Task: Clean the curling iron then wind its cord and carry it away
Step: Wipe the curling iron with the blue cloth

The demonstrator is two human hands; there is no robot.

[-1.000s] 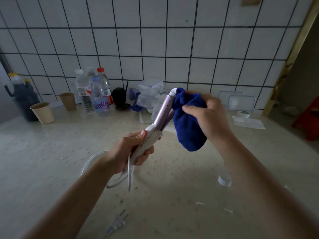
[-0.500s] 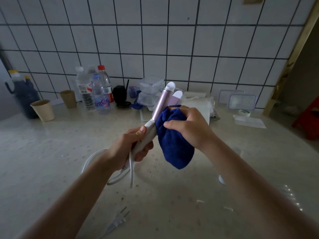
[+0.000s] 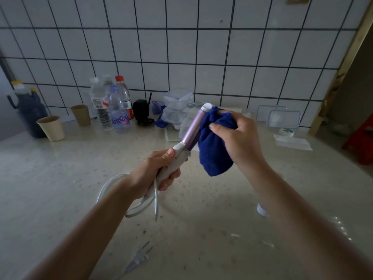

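A curling iron (image 3: 191, 129) with a white handle and a lilac barrel points up and away over the counter. My left hand (image 3: 159, 170) grips its handle. My right hand (image 3: 240, 138) holds a bunched blue cloth (image 3: 214, 150) against the right side of the barrel, near its white tip. The white cord (image 3: 113, 184) loops down from the handle onto the counter, and its plug (image 3: 139, 259) lies near the front edge.
Along the tiled wall stand paper cups (image 3: 51, 128), water bottles (image 3: 119, 116), a dark jug (image 3: 30, 114), clear plastic boxes (image 3: 177, 106) and flat lids (image 3: 284, 118). A small white cap (image 3: 262, 210) lies on the counter (image 3: 60, 188) under my right forearm. A red stool (image 3: 361, 142) stands right.
My right hand slid the cloth down the barrel toward the handle, then back up to the tip. My left hand kept its grip on the handle.
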